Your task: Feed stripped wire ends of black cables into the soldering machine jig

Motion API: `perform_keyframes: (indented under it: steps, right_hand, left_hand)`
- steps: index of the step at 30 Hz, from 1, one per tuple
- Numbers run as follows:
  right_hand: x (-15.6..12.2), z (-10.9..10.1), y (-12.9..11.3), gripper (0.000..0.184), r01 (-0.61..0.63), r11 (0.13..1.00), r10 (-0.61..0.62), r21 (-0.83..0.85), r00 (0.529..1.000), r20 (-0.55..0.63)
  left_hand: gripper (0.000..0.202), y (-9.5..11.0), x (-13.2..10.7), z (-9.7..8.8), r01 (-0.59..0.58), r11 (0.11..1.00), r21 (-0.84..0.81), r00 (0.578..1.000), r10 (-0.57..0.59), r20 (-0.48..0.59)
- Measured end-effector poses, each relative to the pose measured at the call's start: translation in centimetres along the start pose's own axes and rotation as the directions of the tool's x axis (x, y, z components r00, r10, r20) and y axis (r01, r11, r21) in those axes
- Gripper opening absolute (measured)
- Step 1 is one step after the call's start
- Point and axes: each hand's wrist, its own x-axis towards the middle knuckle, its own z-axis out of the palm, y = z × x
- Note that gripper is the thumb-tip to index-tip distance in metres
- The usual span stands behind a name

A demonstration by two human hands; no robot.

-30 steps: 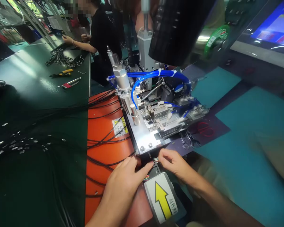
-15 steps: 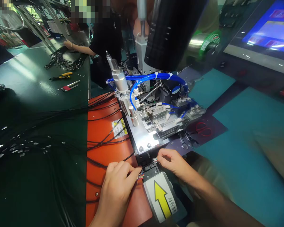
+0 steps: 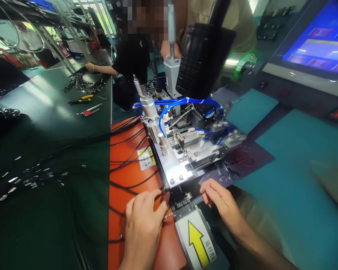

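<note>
My left hand (image 3: 146, 215) rests on the orange plate (image 3: 129, 176) and pinches the end of a black cable (image 3: 135, 186), whose short coloured wires (image 3: 169, 216) stick out past my fingertips. They lie just left of the small black fixture (image 3: 183, 204) under the metal machine (image 3: 180, 150). My right hand (image 3: 221, 200) sits to the right of that fixture, fingers curled loosely with nothing seen in them. A grey plate with a yellow arrow (image 3: 197, 240) lies between my wrists.
Many black cables (image 3: 73, 165) trail left across the dark green bench. Pliers (image 3: 81, 99) lie further back, where another person (image 3: 129, 56) works. A black cylinder (image 3: 202, 56) hangs over the machine. Red scissors (image 3: 245, 157) and wrenches (image 3: 227, 172) lie at its right; a screen (image 3: 315, 41) glows at far right.
My right hand let go of the wire ends and drew back to the right. My left hand pulled the cable end a little left and down, away from the fixture. The view shifted.
</note>
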Motion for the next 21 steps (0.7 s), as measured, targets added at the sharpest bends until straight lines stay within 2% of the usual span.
perform_keyframes:
  steps: [3, 5, 8, 10, 13, 15, 17, 19, 21]
  right_hand:
    - [-0.4, 0.3, -0.6, 0.024, 0.080, 0.990, -0.080, -0.114, 0.997, 0.004]
    - [-0.8, 0.6, -1.3, 0.024, 0.182, 0.966, -0.183, -0.183, 0.983, 0.014]
    - [-1.5, 1.1, -2.4, 0.015, 0.385, 0.888, -0.377, -0.251, 0.922, 0.083]
    - [-2.0, 1.5, -3.1, 0.003, 0.492, 0.829, -0.464, -0.266, 0.870, 0.165]
    - [-2.3, 2.1, -3.4, 0.009, 0.578, 0.776, -0.520, -0.254, 0.813, 0.261]
    - [-2.3, 2.4, -3.4, 0.011, 0.613, 0.755, -0.553, -0.234, 0.787, 0.274]
    - [-2.4, 2.5, -3.2, 0.014, 0.609, 0.760, -0.552, -0.228, 0.790, 0.267]
    - [-2.6, 2.2, -3.1, 0.017, 0.558, 0.793, -0.503, -0.246, 0.827, 0.252]
    - [-3.0, 1.7, -3.2, 0.021, 0.502, 0.822, -0.449, -0.269, 0.861, 0.237]
  left_hand:
    - [0.030, 0.0, -0.2, 0.0, 0.029, 0.999, -0.024, 0.999, -0.029, 0.016]
    - [0.029, -0.1, -0.4, 0.2, -0.008, 1.000, -0.028, 1.000, 0.009, 0.023]
    - [0.029, 0.1, -0.7, 0.5, -0.119, 0.993, -0.018, 0.993, 0.119, -0.018]
    - [0.030, 0.6, -0.7, 0.5, -0.143, 0.990, 0.009, 0.988, 0.144, -0.058]
    - [0.036, 1.4, -0.9, 0.3, -0.139, 0.987, 0.074, 0.988, 0.144, -0.059]
    - [0.040, 1.8, -1.1, 0.2, -0.127, 0.988, 0.084, 0.992, 0.128, 0.002]
    - [0.044, 2.0, -1.2, 0.0, -0.126, 0.992, 0.015, 0.987, 0.123, 0.101]
    - [0.043, 2.1, -1.0, -0.3, -0.139, 0.984, -0.113, 0.967, 0.159, 0.196]
    - [0.032, 2.3, -0.6, -0.7, -0.175, 0.957, -0.233, 0.941, 0.232, 0.246]
